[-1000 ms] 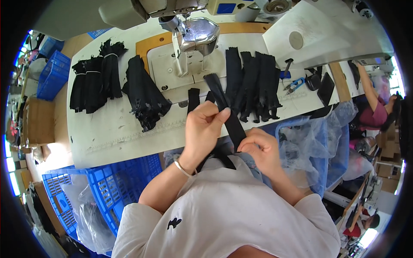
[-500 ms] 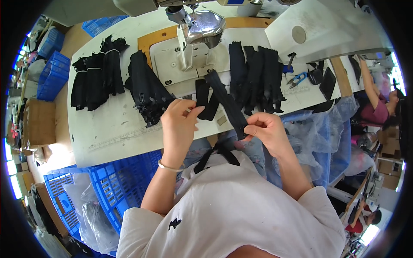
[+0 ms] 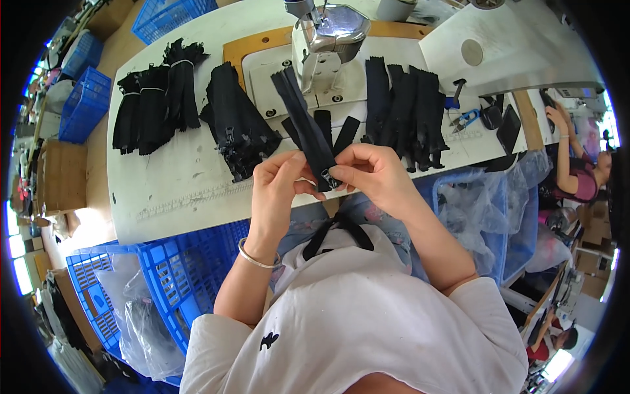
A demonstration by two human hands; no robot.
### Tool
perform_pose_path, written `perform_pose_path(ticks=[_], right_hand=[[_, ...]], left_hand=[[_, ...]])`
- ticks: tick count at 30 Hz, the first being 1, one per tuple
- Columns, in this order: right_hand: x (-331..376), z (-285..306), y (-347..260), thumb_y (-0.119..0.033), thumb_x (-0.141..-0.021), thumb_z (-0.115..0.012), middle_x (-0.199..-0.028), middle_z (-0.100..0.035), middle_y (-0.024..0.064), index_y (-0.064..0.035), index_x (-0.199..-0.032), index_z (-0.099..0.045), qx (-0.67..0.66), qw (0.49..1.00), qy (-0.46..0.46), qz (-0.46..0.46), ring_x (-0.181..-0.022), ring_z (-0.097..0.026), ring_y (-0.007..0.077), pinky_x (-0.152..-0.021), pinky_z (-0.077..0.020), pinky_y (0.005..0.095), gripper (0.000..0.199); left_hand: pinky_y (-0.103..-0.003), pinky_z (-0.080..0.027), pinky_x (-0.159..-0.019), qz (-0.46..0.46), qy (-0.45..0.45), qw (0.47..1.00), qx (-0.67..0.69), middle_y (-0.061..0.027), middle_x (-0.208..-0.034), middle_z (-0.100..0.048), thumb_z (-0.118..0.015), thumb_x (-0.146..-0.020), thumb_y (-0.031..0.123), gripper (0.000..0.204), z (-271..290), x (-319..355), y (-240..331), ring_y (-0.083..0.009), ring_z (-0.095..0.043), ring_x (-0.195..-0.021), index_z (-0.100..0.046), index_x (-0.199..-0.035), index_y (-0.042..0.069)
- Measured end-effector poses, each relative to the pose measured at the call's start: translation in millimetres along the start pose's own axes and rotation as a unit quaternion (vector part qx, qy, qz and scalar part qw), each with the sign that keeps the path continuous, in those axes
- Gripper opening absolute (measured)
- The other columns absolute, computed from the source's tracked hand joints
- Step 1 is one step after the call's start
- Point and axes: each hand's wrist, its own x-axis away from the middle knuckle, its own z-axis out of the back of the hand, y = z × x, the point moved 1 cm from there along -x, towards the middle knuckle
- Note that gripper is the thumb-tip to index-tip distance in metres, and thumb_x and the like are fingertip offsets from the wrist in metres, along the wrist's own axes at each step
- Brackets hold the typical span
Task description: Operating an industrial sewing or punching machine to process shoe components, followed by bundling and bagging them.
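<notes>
Head camera, looking down, showed a black zipper strip (image 3: 303, 115) between the two hands, above the near edge of the white table (image 3: 164, 184). Left hand (image 3: 275, 180) pinched it at the left side of its lower end, with the fingers curled partly behind. Right hand (image 3: 374, 174) pinched the same end from the right, thumb and forefinger beside a small metal slider (image 3: 328, 176). The far end rose freely toward the sewing machine (image 3: 331, 36), and more black strips (image 3: 346, 134) lay beyond the hands.

By my judgement, the strip was light and soft, bending easily across its width but a little stiffer along its length, because it stood out quite straight from the fingers. It did not look fragile or very slippery. The flat tape near the slider seemed a good place for holding; the hard slider itself could turn under the fingertips.

On the person's left, a blue crate (image 3: 190, 259) with lattice walls held clear plastic bags (image 3: 134, 308); whether something was inside them, I could not tell. On the right, a blue bin (image 3: 518, 243) contained crumpled clear plastic sheeting (image 3: 469, 210). Farther away at the left stood another blue crate (image 3: 85, 108), whose content was not readable, and a brown carton (image 3: 62, 177).
</notes>
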Motion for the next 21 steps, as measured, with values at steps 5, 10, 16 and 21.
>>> perform_pose_path(ticks=[5,10,16,21], right_hand=[[1.9,0.3,-10.1,-0.007,-0.085,-0.067,-0.078,-0.064,0.0032,0.0013,-0.088,-0.063,0.030,0.999,-0.011,-0.020,-0.069,-0.060,0.0072,-0.062,-0.0492,0.0213,0.010],[-0.1,8.1,-14.7,-0.009,-0.086,-0.066,-0.075,-0.065,0.0057,0.0013,-0.093,-0.062,-0.026,0.998,-0.005,-0.052,-0.063,-0.063,0.0095,-0.059,-0.0514,0.0230,0.014],[-2.6,10.3,-18.2,-0.019,-0.087,-0.066,-0.065,-0.066,0.0076,0.0034,-0.082,-0.067,0.004,0.996,-0.042,-0.073,-0.056,-0.064,0.0109,-0.052,-0.0499,0.0207,0.023],[-3.5,9.0,-19.8,-0.021,-0.087,-0.066,-0.064,-0.066,0.0082,0.0041,-0.078,-0.068,0.018,0.997,-0.039,-0.060,-0.056,-0.063,0.0109,-0.052,-0.0488,0.0210,0.027]], left_hand=[[-0.020,-0.049,-0.046,-0.027,0.034,0.986,-0.158,-0.0038,-0.068,-0.062,-0.068,-0.086,0.012,0.017,-11.0,1.2,7.5,-0.0054,-0.054,-0.055,-0.068,-0.086,-0.005],[-0.021,-0.049,-0.045,0.001,0.019,0.991,-0.132,-0.0038,-0.066,-0.061,-0.067,-0.087,0.014,0.020,-14.5,-3.7,11.4,-0.0054,-0.053,-0.052,-0.067,-0.083,-0.006],[-0.022,-0.049,-0.044,-0.007,0.029,0.989,-0.146,-0.0041,-0.064,-0.061,-0.067,-0.087,0.016,0.023,-16.9,-4.4,11.6,-0.0059,-0.052,-0.051,-0.067,-0.081,-0.006],[-0.022,-0.048,-0.043,-0.011,0.039,0.989,-0.143,-0.0040,-0.062,-0.060,-0.067,-0.087,0.017,0.025,-19.3,-5.7,11.3,-0.0061,-0.052,-0.050,-0.066,-0.077,-0.006]])
